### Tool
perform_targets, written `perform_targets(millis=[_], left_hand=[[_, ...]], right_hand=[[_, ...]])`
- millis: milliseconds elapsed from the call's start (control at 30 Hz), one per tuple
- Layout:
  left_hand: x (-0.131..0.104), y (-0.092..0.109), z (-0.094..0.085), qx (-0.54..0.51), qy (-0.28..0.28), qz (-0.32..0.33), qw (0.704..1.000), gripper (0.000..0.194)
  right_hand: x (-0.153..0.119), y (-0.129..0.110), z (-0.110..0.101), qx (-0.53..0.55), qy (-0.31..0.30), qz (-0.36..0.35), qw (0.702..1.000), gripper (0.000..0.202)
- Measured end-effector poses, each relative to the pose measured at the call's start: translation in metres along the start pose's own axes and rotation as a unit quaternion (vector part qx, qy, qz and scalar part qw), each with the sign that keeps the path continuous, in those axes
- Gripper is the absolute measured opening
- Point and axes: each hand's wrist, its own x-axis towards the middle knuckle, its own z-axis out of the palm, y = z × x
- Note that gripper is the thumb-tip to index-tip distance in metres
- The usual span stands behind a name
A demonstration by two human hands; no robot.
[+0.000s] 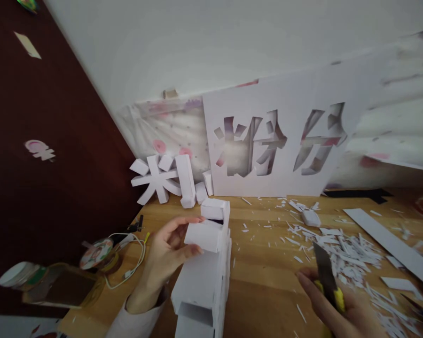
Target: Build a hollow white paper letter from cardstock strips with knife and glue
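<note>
The work area is a wooden table [261, 286] set against a pale wall [232, 37], with a dark panel [14, 108] on the left. A white sheet with cut-out characters [292, 96] leans at the back. Beside it stands a finished-looking raised white character [158, 180].

Workpiece location: the white assembly [197, 274] lies near the table's middle, extending toward the person. Left hand [169, 256]: thumb and fingers pinch a raised section of the assembly. Right hand [354, 312]: closed around a utility knife [326, 270], blade pointing up, well apart from the workpiece.

Step in hand (my judgement from where I stand): steadying or seating a section of the built-up form, with the knife held in reserve. Any cut from this position calls for moving the left fingertips off the blade line first; any joining calls for even pressure and aligned edges.

Containers: a clear bottle [65, 284] with a white cap, at the left, appears to hold a yellowish-brown liquid; its fill level cannot be confirmed. The assembly's near end has a box-like recess, in which only shadow shows. White offcuts [352, 256] lie loose on the tabletop at the right, near a long white strip [391, 244].
</note>
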Motion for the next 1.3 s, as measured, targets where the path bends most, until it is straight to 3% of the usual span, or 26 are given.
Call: perform_targets(millis=[67, 133, 267, 433, 533, 667, 833, 967, 1133, 1300], left_hand=[[-0.001, -0.004, 0.001, -0.002, -0.002, 0.003, 1.0, 0.043], [-0.001, -0.006, 0.001, -0.001, -0.002, 0.023, 1.0, 0.042], [0.0, -0.009, 0.005, -0.01, -0.003, 0.077, 0.997, 0.042], [0.003, -0.013, 0.012, -0.027, -0.009, 0.109, 0.994, 0.044], [0.006, -0.017, 0.015, -0.035, -0.019, 0.123, 0.992, 0.042], [0.007, -0.024, 0.016, -0.039, -0.029, 0.145, 0.988, 0.044], [-0.001, -0.026, 0.012, -0.115, -0.061, 0.075, 0.989, 0.053], [-0.008, -0.022, 0.011, -0.161, -0.048, 0.02, 0.986, 0.045], [-0.008, -0.019, 0.012, -0.162, -0.028, 0.022, 0.986, 0.032], [-0.009, -0.021, 0.012, -0.192, -0.037, 0.017, 0.981, 0.029]], right_hand=[[0.007, -0.044, 0.016, 0.064, -0.028, -0.049, 0.996, 0.034], [0.014, -0.081, 0.035, 0.131, -0.093, -0.082, 0.984, 0.032], [0.026, -0.117, 0.07, 0.213, -0.213, -0.131, 0.945, 0.033], [0.029, -0.112, 0.088, 0.253, -0.236, -0.128, 0.929, 0.027], [0.03, -0.105, 0.088, 0.272, -0.237, -0.134, 0.923, 0.033], [0.035, -0.103, 0.083, 0.226, -0.212, -0.153, 0.938, 0.029], [0.038, -0.105, 0.078, 0.174, -0.194, -0.164, 0.951, 0.031], [0.031, -0.11, 0.083, 0.176, -0.171, -0.166, 0.955, 0.03], [0.02, -0.115, 0.091, 0.204, -0.117, -0.139, 0.962, 0.027], [0.023, -0.113, 0.088, 0.169, -0.169, -0.165, 0.957, 0.028]])
